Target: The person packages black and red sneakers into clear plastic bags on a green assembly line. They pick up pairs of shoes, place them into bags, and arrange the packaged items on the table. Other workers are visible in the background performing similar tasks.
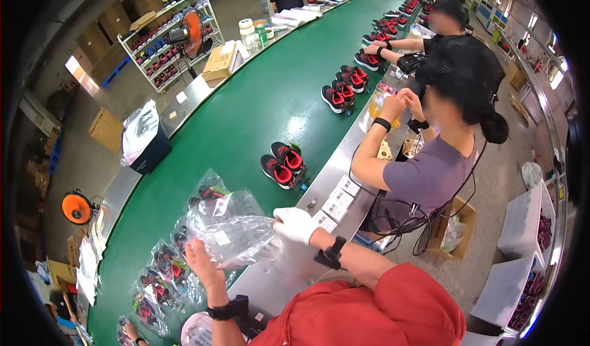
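A clear plastic bag (236,232) is spread above the green conveyor belt, between my two hands. My right hand (296,225), in a white glove, is closed on the bag's right end. At its lower left edge is my bare left hand (204,266), fingers bent against the film; the exact grip is partly hard to see. Just beyond the bag, a pair of black and red sneakers (284,165) stands on the belt. Bagged sneakers (163,263) lie in a row to the left of my left hand, under clear film.
More sneaker pairs (344,89) line the green belt (246,94) farther up. A co-worker in a purple shirt (424,168) sits to the right. White label cards (338,204) lie on the metal ledge. Across the belt stands a dark bin (150,152) stuffed with plastic film.
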Demonstrator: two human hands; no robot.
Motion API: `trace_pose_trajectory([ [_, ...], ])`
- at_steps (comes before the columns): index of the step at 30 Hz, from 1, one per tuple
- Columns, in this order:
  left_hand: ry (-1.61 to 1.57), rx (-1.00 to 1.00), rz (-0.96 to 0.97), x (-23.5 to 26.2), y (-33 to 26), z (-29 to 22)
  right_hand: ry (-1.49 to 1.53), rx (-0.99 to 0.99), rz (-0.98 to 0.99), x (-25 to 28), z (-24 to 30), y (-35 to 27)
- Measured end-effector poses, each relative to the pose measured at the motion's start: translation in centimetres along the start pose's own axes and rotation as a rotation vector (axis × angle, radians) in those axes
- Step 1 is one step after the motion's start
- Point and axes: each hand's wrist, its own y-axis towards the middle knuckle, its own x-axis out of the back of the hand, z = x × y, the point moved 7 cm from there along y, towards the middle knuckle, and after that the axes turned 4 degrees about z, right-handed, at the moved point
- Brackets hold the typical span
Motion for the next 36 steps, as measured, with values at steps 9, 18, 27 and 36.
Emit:
trace_pose_trajectory([
  [9,0.24,0.022,0.319,-7.2,-6.5,-0.1,-0.251,0.58,0.022,-4.6,9.2,-3.3],
  [18,0.703,0.077,0.91,-9.3,-13.0,-2.3,-0.113,0.32,0.248,-9.9,-2.1,1.5],
  [27,0.575,-0.06,0.093,-1.7,-2.5,0.0,-0.276,0.348,0.693,-8.8,7.4,0.2],
  [36,0.514,0.005,0.164,-6.2,0.2,0.5,-0.457,0.117,-0.111,3.0,-5.8,10.0],
])
